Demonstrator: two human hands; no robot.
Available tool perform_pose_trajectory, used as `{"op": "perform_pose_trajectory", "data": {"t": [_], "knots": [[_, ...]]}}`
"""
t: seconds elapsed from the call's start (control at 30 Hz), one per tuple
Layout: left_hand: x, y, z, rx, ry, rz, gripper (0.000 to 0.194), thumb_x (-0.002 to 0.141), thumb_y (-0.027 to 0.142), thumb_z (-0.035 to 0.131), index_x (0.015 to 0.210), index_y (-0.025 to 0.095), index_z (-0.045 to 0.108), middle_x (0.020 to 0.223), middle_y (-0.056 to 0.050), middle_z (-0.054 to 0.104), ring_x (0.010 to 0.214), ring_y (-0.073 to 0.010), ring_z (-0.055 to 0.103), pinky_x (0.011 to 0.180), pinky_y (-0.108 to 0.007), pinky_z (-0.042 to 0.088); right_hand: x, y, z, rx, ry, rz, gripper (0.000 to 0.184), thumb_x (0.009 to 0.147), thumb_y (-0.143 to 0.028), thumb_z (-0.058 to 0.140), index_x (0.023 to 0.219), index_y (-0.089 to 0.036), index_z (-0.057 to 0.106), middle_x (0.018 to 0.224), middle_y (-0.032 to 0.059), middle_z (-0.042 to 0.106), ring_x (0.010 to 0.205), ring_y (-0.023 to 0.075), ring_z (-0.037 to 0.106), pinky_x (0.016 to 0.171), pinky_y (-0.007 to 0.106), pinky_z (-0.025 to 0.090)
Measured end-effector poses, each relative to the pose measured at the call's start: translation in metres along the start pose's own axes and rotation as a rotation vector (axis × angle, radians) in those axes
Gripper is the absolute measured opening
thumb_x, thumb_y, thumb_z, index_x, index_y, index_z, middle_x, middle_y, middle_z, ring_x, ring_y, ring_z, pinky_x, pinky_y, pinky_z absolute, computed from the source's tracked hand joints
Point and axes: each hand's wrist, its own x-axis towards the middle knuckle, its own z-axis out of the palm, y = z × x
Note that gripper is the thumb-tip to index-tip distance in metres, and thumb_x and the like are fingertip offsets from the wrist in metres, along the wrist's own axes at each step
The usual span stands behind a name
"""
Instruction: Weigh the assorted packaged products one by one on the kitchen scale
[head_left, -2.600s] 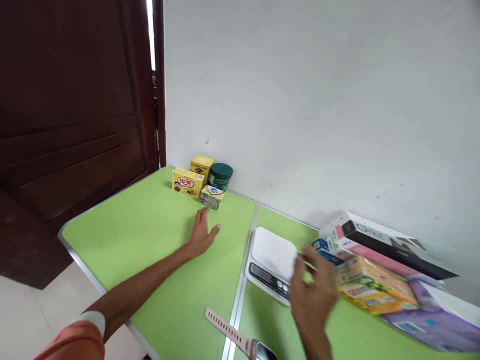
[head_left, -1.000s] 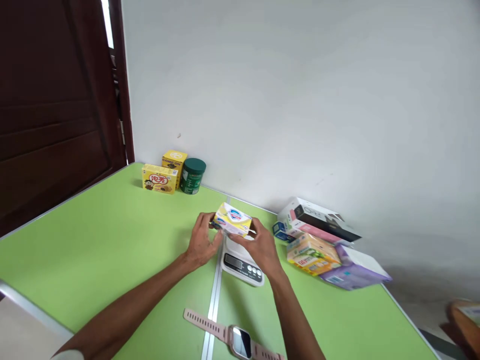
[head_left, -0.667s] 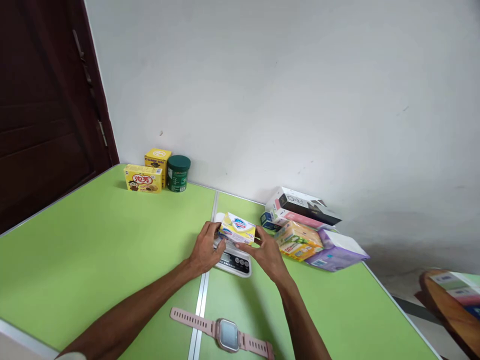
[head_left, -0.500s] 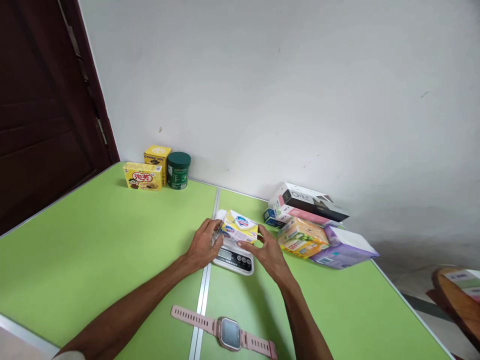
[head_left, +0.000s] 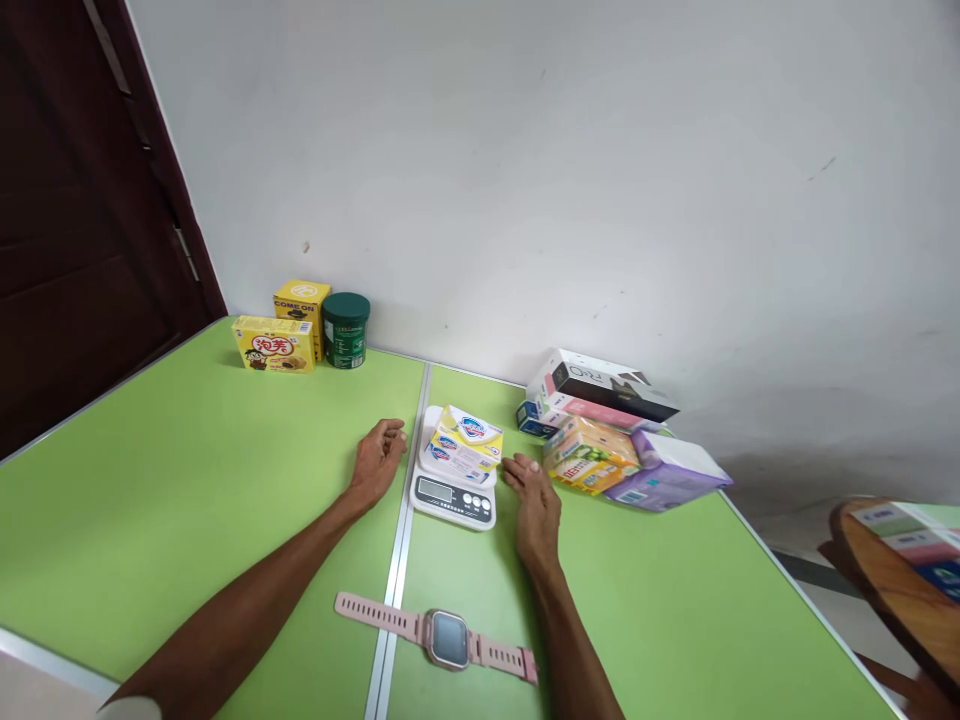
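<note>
A yellow and white soap box (head_left: 466,443) rests on the platform of a white kitchen scale (head_left: 454,502), with the scale's display and buttons facing me. Left of the scale, my left hand (head_left: 379,462) is on the table side, fingers loosely bent and apart from the box, holding nothing. On the other side, my right hand (head_left: 536,505) is beside the scale's right edge, fingers stretched out and empty. Both hands are clear of the box. Nearer to me lies a pink smartwatch (head_left: 449,638) with its strap spread across the table seam.
On the green table (head_left: 225,520), a yellow snack box (head_left: 274,345), another yellow box (head_left: 302,292) and a green canister (head_left: 346,332) stand back left. At right are a black and white box (head_left: 607,388), an orange pack (head_left: 591,455) and a purple pack (head_left: 667,475).
Both hands have let go of the soap box and drawn apart, left hand leftward, right hand to the right. The box now sits on the scale. The view has shifted slightly.
</note>
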Motion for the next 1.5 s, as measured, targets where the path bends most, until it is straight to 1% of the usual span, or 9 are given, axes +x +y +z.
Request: {"op": "perform_pose_trajectory", "data": {"t": [0.17, 0.33, 0.43, 0.57, 0.7, 0.83, 1.03, 1.2, 1.5], "knots": [[-0.003, 0.005, -0.002, 0.024, -0.027, -0.016, 0.041, 0.091, 0.051, 0.059, 0.115, 0.018, 0.063, 0.1, -0.007, 0.071, 0.084, -0.0179, 0.068, 0.074, -0.032, 0.056, -0.002, -0.006, -0.003, -0.064, -0.064, 0.015, 0.08, 0.09, -0.081, 0.051, 0.125, -0.011, 0.07, 0.127, 0.0229, 0.074, 0.122, 0.0339, 0.071, 0.107, 0.05, 0.053], [-0.008, 0.016, -0.005, 0.053, -0.056, 0.064, 0.073, 0.086, 0.056, 0.072, 0.144, 0.02, 0.049, 0.134, -0.017, 0.065, 0.114, -0.0259, 0.068, 0.095, -0.043, 0.056, -0.009, -0.028, -0.004, -0.12, -0.18, -0.046, 0.066, 0.092, -0.074, 0.056, 0.129, -0.02, 0.068, 0.144, 0.0177, 0.066, 0.138, 0.0354, 0.059, 0.103, 0.049, 0.055], [-0.001, 0.027, -0.007, 0.172, -0.175, 0.179, 0.104, 0.073, 0.054, 0.087, 0.157, 0.02, 0.036, 0.155, -0.023, 0.051, 0.141, -0.0358, 0.054, 0.114, -0.056, 0.044, -0.009, -0.04, -0.003, -0.203, -0.257, -0.1, 0.072, 0.084, -0.066, 0.072, 0.141, -0.023, 0.059, 0.153, 0.0156, 0.059, 0.144, 0.0351, 0.052, 0.106, 0.048, 0.053], [0.025, 0.047, -0.007, 0.373, -0.412, 0.297, 0.117, 0.063, 0.049, 0.094, 0.16, 0.02, 0.036, 0.162, -0.023, 0.045, 0.153, -0.0431, 0.038, 0.124, -0.064, 0.028, 0.004, -0.05, 0.004, -0.355, -0.352, -0.186, 0.094, 0.071, -0.061, 0.083, 0.151, -0.022, 0.052, 0.151, 0.0176, 0.059, 0.137, 0.0361, 0.055, 0.101, 0.048, 0.052], [0.052, 0.061, -0.005, 0.452, -0.605, 0.311, 0.093, 0.063, 0.041, 0.094, 0.145, 0.021, 0.054, 0.147, -0.017, 0.062, 0.142, -0.0401, 0.052, 0.121, -0.059, 0.034, 0.02, -0.059, 0.011, -0.523, -0.445, -0.223, 0.083, 0.069, -0.058, 0.084, 0.141, -0.023, 0.061, 0.129, 0.0127, 0.07, 0.11, 0.0316, 0.065, 0.089, 0.044, 0.053], [0.061, 0.069, -0.003, 0.474, -0.608, 0.319, 0.058, 0.064, 0.04, 0.091, 0.114, 0.023, 0.067, 0.119, -0.007, 0.074, 0.114, -0.0317, 0.066, 0.104, -0.046, 0.049, 0.025, -0.064, 0.012, -0.544, -0.49, -0.235, 0.07, 0.069, -0.053, 0.086, 0.129, -0.023, 0.066, 0.119, 0.0094, 0.073, 0.099, 0.0279, 0.066, 0.08, 0.038, 0.053], [0.05, 0.092, 0.004, 0.474, -0.69, 0.32, 0.053, 0.063, 0.042, 0.091, 0.105, 0.02, 0.066, 0.105, -0.005, 0.072, 0.095, -0.0256, 0.067, 0.081, -0.034, 0.053, 0.012, -0.074, -0.007, -0.364, -0.544, -0.186, 0.062, 0.071, -0.046, 0.088, 0.124, -0.022, 0.066, 0.121, 0.0084, 0.075, 0.1, 0.0268, 0.072, 0.086, 0.04, 0.06], [0.02, 0.103, 0.054, 0.453, -0.722, 0.42, 0.051, 0.062, 0.04, 0.092, 0.101, 0.02, 0.066, 0.099, -0.004, 0.07, 0.086, -0.0229, 0.064, 0.073, -0.033, 0.053, -0.001, -0.089, -0.068, -0.298, -0.474, -0.104, 0.062, 0.067, -0.042, 0.092, 0.122, -0.024, 0.069, 0.126, 0.0085, 0.076, 0.108, 0.0311, 0.073, 0.095, 0.047, 0.06], [-0.039, 0.054, 0.231, 0.304, -0.774, 0.375, 0.059, 0.053, 0.029, 0.097, 0.101, 0.018, 0.065, 0.104, -0.008, 0.069, 0.094, -0.0271, 0.065, 0.083, -0.042, 0.058, 0.007, -0.067, -0.21, -0.245, -0.288, 0.065, 0.068, 0.058, -0.044, 0.096, 0.118, -0.022, 0.074, 0.121, 0.0125, 0.079, 0.11, 0.0368, 0.073, 0.093, 0.05, 0.062]]}}
